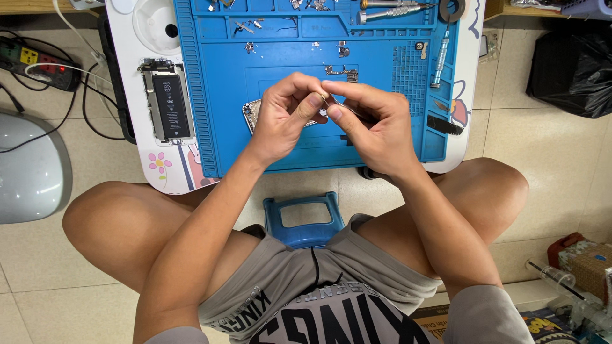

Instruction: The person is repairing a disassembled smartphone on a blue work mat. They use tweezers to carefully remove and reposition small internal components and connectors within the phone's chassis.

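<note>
Blue repair mat [287,146], white flowered table [159,167], grey shorts [319,306]

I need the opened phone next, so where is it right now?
In the head view the opened phone lies on the left, on the white table just off the blue mat's left edge, below the round white holder and left of both hands.

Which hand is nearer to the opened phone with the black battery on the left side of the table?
Left. The left hand is over the blue mat, just right of the phone. The right hand is farther right, beyond the left hand.
</note>
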